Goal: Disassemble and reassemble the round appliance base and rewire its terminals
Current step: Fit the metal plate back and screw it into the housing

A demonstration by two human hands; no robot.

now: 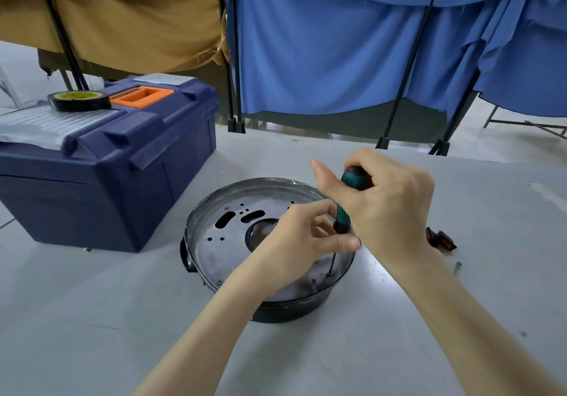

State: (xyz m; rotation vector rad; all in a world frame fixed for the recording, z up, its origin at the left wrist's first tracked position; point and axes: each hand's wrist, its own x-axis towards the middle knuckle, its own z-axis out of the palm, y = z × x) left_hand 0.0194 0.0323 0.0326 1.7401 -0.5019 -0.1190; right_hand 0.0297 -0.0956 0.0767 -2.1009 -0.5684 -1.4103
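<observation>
The round appliance base (214,242) sits mid-desk (92,319). Above it the right hand (389,199) is clenched round the upright screwdriver (342,215) handle. The left hand (300,236) pinches its lower end, steadying the tip on a rim screw (329,273).

Curled left hand (302,237), gripping right hand (385,200)

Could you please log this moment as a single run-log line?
right hand: grips screwdriver handle | left hand: pinches its shaft | tip: on screw near rim of round base
</observation>
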